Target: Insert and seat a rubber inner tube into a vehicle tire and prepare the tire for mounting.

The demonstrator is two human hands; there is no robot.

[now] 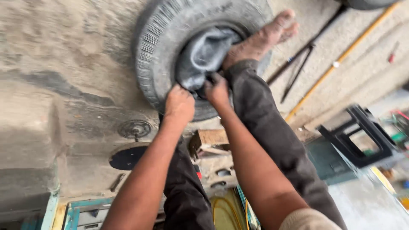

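My left hand [180,103] and right hand [217,90] both grip the grey inner tube [202,57] inside the tyre [164,38]; it's blurry, so maybe only its edge.

Left hand [180,103] and right hand [216,90] grip inner tube [202,57] inside tyre [164,38].

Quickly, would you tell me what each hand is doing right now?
Left hand: closed, gripping the inner tube.
Right hand: closed, gripping the inner tube.
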